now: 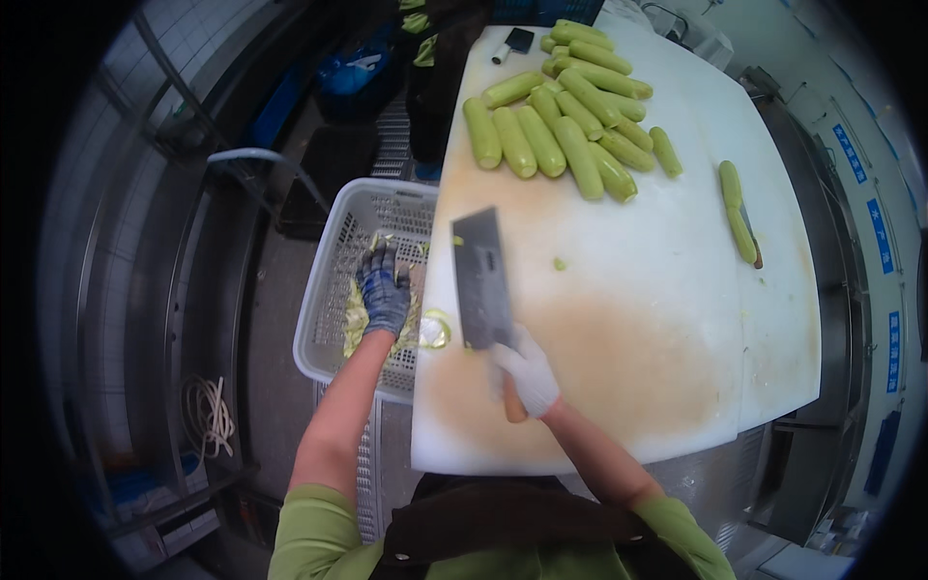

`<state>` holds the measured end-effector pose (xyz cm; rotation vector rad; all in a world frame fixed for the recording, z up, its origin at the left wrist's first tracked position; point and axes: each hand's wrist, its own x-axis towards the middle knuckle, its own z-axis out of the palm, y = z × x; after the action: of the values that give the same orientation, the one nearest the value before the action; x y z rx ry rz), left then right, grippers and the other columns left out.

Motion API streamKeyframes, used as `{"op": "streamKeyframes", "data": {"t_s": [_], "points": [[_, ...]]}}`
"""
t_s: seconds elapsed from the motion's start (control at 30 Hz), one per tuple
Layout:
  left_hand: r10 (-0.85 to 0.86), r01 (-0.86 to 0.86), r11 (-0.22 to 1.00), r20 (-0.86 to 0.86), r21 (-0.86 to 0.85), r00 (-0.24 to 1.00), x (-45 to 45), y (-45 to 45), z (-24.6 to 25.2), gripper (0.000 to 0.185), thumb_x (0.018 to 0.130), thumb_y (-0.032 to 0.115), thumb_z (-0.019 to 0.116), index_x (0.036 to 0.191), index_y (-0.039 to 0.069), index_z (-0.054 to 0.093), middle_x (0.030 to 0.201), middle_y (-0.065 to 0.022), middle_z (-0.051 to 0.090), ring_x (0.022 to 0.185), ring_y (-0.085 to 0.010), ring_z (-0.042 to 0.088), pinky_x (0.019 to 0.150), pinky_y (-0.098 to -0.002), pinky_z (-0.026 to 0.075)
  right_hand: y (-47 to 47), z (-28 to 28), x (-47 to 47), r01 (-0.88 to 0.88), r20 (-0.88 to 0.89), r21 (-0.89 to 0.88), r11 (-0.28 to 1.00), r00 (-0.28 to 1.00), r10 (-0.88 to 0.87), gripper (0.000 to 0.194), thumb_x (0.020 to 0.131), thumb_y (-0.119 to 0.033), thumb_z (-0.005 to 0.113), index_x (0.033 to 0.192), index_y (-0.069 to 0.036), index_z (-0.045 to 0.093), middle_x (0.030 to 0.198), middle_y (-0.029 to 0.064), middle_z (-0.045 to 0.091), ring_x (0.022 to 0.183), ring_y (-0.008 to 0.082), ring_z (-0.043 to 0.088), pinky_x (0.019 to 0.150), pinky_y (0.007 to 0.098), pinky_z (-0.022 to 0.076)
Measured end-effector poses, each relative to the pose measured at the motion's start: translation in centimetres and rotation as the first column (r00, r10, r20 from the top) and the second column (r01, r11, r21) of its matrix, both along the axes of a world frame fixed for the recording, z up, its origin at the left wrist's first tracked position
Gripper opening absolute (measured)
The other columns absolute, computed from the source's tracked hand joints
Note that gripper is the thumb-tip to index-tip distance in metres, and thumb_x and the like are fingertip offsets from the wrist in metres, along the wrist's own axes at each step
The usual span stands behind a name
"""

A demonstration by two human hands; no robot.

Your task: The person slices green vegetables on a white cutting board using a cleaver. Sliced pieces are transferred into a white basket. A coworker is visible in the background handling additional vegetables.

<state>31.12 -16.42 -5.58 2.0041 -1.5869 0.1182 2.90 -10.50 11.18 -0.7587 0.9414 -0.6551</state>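
Observation:
My left hand [384,290], in a dark striped glove, reaches into a pale plastic basket [310,308] with its fingers apart. Green-white vegetable trimmings [355,319] lie in the basket around it. In a white glove, my right hand [535,373] grips a cleaver by its wooden handle. The broad cleaver blade [480,283] is over the left edge of a white cutting board [623,246], somewhat blurred, with a small green scrap on it. A pale cut piece with a green rim [434,330] sits at the board's edge beside the basket.
Many pale green squashes [576,152] are heaped at the board's far end, near another cleaver [519,40]. Two squash lengths [732,188] lie along a knife [758,255] at right. A person [435,87] stands at far left. A coiled hose [210,413] hangs lower left.

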Motion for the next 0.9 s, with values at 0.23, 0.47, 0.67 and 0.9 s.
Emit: {"op": "streamKeyframes", "data": {"t_s": [0.23,0.47,0.67,0.9], "points": [[-0.068,0.046,0.997,-0.495,-0.057,0.866,-8.9,-19.5,8.3,0.082,0.088,0.043,0.068,0.149,0.0,0.032,0.144,-0.026,0.045,0.134,-0.0391,0.043,0.112,-0.042,0.034,3.4,-0.9,-10.6,0.369,-0.179,0.025,0.929,0.916,-0.359,0.03,0.094,-0.015,0.054,0.12,0.0,0.048,0.079,0.0081,0.055,0.054,0.0177,0.055,0.048,0.0323,0.0496],[0.227,-0.111,0.964,-0.532,0.242,0.815,-6.9,-28.8,5.3,0.097,0.074,0.047,0.078,0.148,0.003,0.032,0.128,-0.029,0.057,0.118,-0.0433,0.058,0.1,-0.0466,0.048,7.8,-7.0,-16.1,0.384,-0.485,-0.165,0.908,0.77,-0.414,0.029,0.094,-0.02,0.057,0.11,0.004,0.057,0.087,0.0074,0.062,0.079,0.0103,0.056,0.072,0.0292,0.0486],[-0.069,0.23,0.97,-0.997,-0.073,-0.023,-7.2,-16.4,5.3,0.062,0.081,0.031,0.069,0.135,0.003,0.053,0.097,-0.0096,0.067,0.07,-0.0178,0.063,0.057,-0.0312,0.052,6.2,-6.2,-17.6,0.466,-0.4,-0.043,0.884,0.803,-0.442,0.023,0.094,-0.02,0.059,0.103,0.0,0.058,0.077,0.0052,0.059,0.068,0.0117,0.056,0.06,0.0299,0.0478],[0.131,0.737,0.664,-0.99,0.124,0.048,-12.7,7.3,12.4,0.061,0.078,0.024,0.066,0.135,0.004,0.057,0.116,-0.0064,0.066,0.083,-0.0125,0.061,0.064,-0.0194,0.047,4.0,-2.5,-21.5,0.316,-0.457,-0.14,0.938,0.82,-0.345,0.017,0.098,-0.018,0.056,0.1,-0.002,0.055,0.066,0.0033,0.054,0.052,0.0114,0.052,0.045,0.0292,0.0443]]}}
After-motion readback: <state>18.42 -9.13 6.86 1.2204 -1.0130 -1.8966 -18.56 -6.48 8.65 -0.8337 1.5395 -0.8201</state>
